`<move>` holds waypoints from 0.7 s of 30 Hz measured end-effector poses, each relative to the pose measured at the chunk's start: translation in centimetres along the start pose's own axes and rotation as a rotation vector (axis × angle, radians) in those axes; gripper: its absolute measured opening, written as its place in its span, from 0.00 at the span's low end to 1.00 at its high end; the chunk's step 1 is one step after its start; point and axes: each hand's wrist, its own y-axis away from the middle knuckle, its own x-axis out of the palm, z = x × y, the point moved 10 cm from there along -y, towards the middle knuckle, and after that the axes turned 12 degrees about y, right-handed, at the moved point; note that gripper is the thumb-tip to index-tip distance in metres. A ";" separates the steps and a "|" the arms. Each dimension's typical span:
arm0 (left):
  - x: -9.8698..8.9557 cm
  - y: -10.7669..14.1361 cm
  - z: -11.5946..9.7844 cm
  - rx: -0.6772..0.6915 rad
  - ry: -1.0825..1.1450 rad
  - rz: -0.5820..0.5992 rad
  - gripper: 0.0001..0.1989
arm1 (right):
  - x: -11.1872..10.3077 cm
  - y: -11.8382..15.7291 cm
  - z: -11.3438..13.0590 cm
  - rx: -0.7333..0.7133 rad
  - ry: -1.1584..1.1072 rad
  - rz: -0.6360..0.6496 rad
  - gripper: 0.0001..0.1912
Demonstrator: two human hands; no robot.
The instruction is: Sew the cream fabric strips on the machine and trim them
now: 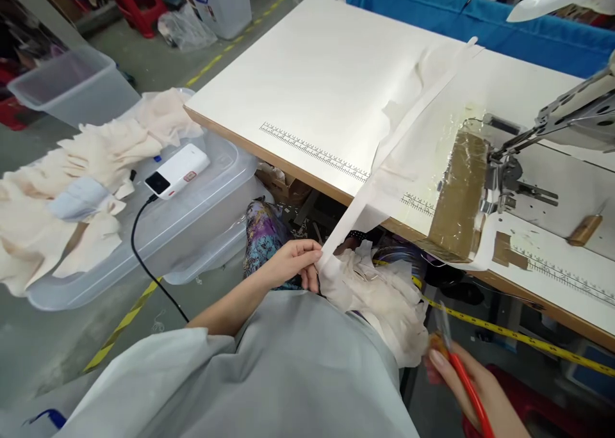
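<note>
My left hand (303, 263) pinches the edge of a white fabric strip (358, 210), which runs up over the table edge and across the white tabletop. Below that hand, a bunched heap of pale fabric (379, 291) rests on my lap. At the lower right, my right hand (464, 374) is closed around scissors with red-orange handles (468, 387), their blades pointing up and slightly blurred. The scissors are apart from the fabric strip. To the right on the table stands a sewing machine (509, 175), with brown tape on the plate beside it.
A clear lidded bin (206, 201) at left carries pale fabric pieces (96, 162) and a white device (177, 171) with a black cable. A yellow tape measure (519, 340) runs along the table front (298, 73). Blue cloth (480, 25) hangs behind. A small wooden-handled tool (585, 230) lies at right.
</note>
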 end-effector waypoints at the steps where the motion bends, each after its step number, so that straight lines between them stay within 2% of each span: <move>1: 0.3 0.1 0.2 -0.015 0.041 0.007 0.24 | 1.1 -1.3 1.1 0.011 -0.028 0.073 0.18; 4: 0.6 0.3 0.3 -0.013 0.071 -0.004 0.24 | 4.1 -5.0 6.0 -0.123 -0.025 0.325 0.19; 7: 0.6 0.6 0.2 -0.009 0.058 -0.027 0.23 | 5.1 -7.9 8.9 -0.190 0.035 0.433 0.21; 10: 0.6 0.8 0.4 -0.034 0.056 -0.042 0.23 | 5.4 -9.4 10.3 -0.239 0.129 0.475 0.22; 14: 0.4 0.7 0.7 -0.050 0.053 -0.077 0.24 | 5.9 -9.8 11.2 -0.258 0.202 0.505 0.24; 21: -0.1 0.4 0.6 -0.033 0.052 -0.110 0.23 | 5.6 -10.1 11.9 -0.287 0.318 0.438 0.24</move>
